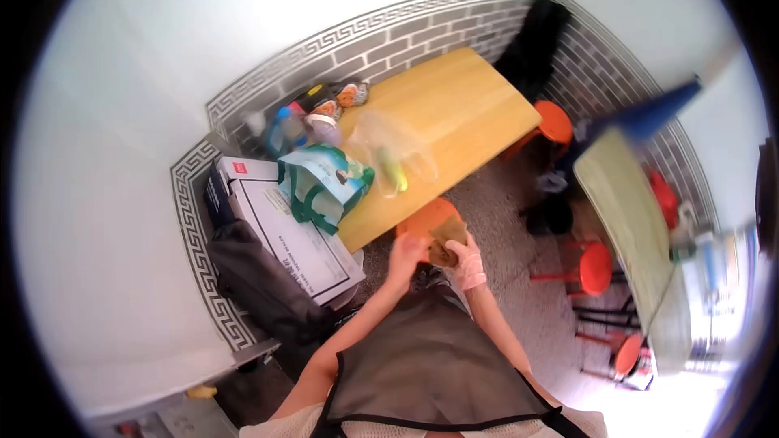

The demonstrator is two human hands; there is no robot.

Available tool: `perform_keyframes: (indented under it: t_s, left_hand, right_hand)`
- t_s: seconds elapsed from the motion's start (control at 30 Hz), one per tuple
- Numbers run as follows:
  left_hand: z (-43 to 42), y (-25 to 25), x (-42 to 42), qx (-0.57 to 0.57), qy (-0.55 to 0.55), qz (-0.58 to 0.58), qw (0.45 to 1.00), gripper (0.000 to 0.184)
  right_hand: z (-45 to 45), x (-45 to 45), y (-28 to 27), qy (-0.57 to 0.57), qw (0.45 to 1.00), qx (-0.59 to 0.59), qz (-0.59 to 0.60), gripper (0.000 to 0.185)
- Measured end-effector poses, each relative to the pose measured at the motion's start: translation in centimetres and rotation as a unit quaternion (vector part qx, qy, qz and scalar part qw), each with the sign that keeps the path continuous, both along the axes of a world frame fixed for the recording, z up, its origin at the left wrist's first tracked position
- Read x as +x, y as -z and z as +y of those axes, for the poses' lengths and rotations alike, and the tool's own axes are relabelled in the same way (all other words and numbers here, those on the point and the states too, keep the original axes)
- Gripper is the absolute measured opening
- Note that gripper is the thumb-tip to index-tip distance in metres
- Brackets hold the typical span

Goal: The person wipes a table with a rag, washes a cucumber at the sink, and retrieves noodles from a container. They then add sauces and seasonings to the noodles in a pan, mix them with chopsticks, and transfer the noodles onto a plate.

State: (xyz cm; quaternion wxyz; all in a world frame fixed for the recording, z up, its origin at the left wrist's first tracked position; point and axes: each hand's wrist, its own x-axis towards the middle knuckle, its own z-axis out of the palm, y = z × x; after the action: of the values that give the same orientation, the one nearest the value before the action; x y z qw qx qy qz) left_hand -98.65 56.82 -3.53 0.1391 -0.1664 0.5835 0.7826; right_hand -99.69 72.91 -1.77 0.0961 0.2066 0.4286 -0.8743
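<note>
My right hand (468, 265), in a thin see-through glove, grips a brown, paper-like piece (447, 243) low in front of me. Its folds hide what, if anything, is inside. My left hand (405, 258) is just left of the brown piece, smeared by motion, so its fingers do not show clearly. Below both hands is the dark apron (438, 357) on my body. An orange stool (425, 217) stands beyond them, partly under the table's edge.
A wooden table (454, 105) bears a clear plastic bag (381, 134) with something green, a green-and-white shopping bag (324, 182) and bottles. A white box (292, 235) and a black bag (264, 280) sit left. Orange stools (595, 268) and another table (621, 203) stand right.
</note>
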Motion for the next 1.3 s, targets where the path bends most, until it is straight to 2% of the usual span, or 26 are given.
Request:
perform_keyframes:
  t_s: [0.03,0.07,0.1,0.17,0.2,0.23,0.27,0.3,0.33,0.37,0.4,0.43,0.5,0.53,0.6,0.7,0.77,0.83,0.9,0.97,1.07,1.1,1.17,1.2,1.23,1.3]
  left_hand:
    - [-0.8,0.8,-2.2,0.073,-0.108,-0.033,0.991,0.046]
    - [-1.9,3.1,-3.9,0.077,-0.206,-0.087,0.972,0.055]
    - [-3.5,4.2,-5.8,0.082,-0.302,-0.133,0.940,0.065]
    - [-6.1,1.7,-8.5,0.193,-0.333,-0.110,0.916,0.073]
    - [-6.9,1.2,-10.1,0.190,-0.351,-0.109,0.910,0.073]
    - [-7.5,1.7,-11.5,0.146,-0.466,-0.111,0.866,0.073]
    - [-8.1,2.3,-12.3,0.100,-0.570,-0.113,0.808,0.073]
    - [-9.1,3.3,-12.9,0.097,-0.580,-0.114,0.801,0.073]
    - [-10.3,5.0,-13.3,0.029,-0.611,-0.115,0.783,0.070]
    - [-11.5,7.0,-13.7,-0.038,-0.638,-0.117,0.760,0.067]
    - [-12.9,9.3,-13.5,-0.066,-0.630,-0.017,0.774,0.050]
    - [-12.5,7.6,-13.7,-0.068,-0.644,-0.019,0.762,0.050]
    - [-12.9,2.3,-13.8,-0.373,-0.535,-0.059,0.755,0.037]
    - [-12.4,-1.4,-13.6,-0.404,-0.507,-0.039,0.761,0.035]
    - [-11.7,-6.4,-12.6,-0.427,-0.515,-0.006,0.743,0.035]
    - [-12.0,-8.8,-10.3,-0.463,-0.501,0.031,0.731,0.034]
    - [-11.8,-10.0,-9.4,-0.544,-0.471,0.035,0.693,0.032]
    - [-13.0,-8.9,-9.4,-0.554,-0.445,0.017,0.703,0.036]
    - [-14.6,-6.7,-10.2,-0.617,-0.437,-0.037,0.654,0.042]
    - [-16.5,-3.4,-11.3,-0.621,-0.414,-0.019,0.665,0.052]
    - [-18.4,-0.5,-14.7,-0.664,-0.351,-0.108,0.651,0.067]
    - [-18.9,-0.2,-15.9,-0.656,-0.349,-0.097,0.662,0.067]
    - [-19.3,0.1,-17.3,-0.753,-0.273,-0.059,0.595,0.063]
    - [-19.4,-0.6,-17.7,-0.769,-0.197,-0.085,0.602,0.062]
    - [-20.3,1.6,-18.2,-0.765,-0.196,-0.084,0.608,0.062]
    - [-21.1,3.8,-18.9,-0.864,-0.207,-0.020,0.459,0.064]
  right_hand:
    - [0.7,-3.0,-0.9,0.008,0.999,0.042,0.013,0.052]
    - [1.8,-6.1,-1.6,-0.008,1.000,0.022,0.009,0.058]
    - [3.3,-10.0,-0.4,-0.045,0.993,0.098,0.042,0.059]
    - [5.4,-16.6,0.1,-0.087,0.977,0.166,0.105,0.062]
    - [5.6,-19.6,-0.4,-0.097,0.970,0.195,0.106,0.064]
    - [5.9,-22.3,-0.5,-0.105,0.963,0.225,0.107,0.065]
    - [6.7,-25.2,2.0,-0.139,0.925,0.327,0.133,0.070]
    - [6.9,-27.4,2.8,-0.151,0.925,0.323,0.132,0.070]
    - [7.2,-29.2,3.4,-0.227,0.820,0.500,0.160,0.072]
    - [7.3,-30.9,3.7,-0.293,0.673,0.654,0.183,0.074]
    - [6.3,-31.6,0.6,-0.324,0.603,0.711,0.159,0.075]
    - [6.1,-32.2,0.1,-0.336,0.598,0.707,0.171,0.075]
    - [4.0,-32.7,0.3,-0.304,0.621,0.674,0.259,0.074]
    - [3.0,-32.6,1.3,-0.305,0.647,0.635,0.291,0.071]
    - [0.9,-31.3,2.0,-0.333,0.649,0.595,0.338,0.070]
    - [-2.8,-29.2,0.9,-0.364,0.658,0.558,0.350,0.067]
    - [-5.0,-28.4,0.0,-0.363,0.641,0.522,0.431,0.063]
    - [-7.9,-27.1,-4.6,-0.394,0.670,0.475,0.413,0.062]
    - [-9.7,-26.6,-4.9,-0.388,0.663,0.465,0.440,0.063]
    - [-9.6,-25.4,-4.7,-0.379,0.656,0.467,0.457,0.065]
    - [-7.8,-24.4,-4.7,-0.359,0.648,0.514,0.433,0.061]
    - [-6.3,-23.7,-4.2,-0.345,0.647,0.525,0.431,0.060]
    - [-3.2,-22.0,-3.4,-0.334,0.641,0.545,0.426,0.058]
    - [-1.7,-21.1,-3.2,-0.337,0.637,0.567,0.399,0.057]
    - [-0.6,-20.3,-2.9,-0.340,0.634,0.586,0.373,0.057]
    - [1.1,-19.3,-2.1,-0.347,0.642,0.579,0.363,0.056]
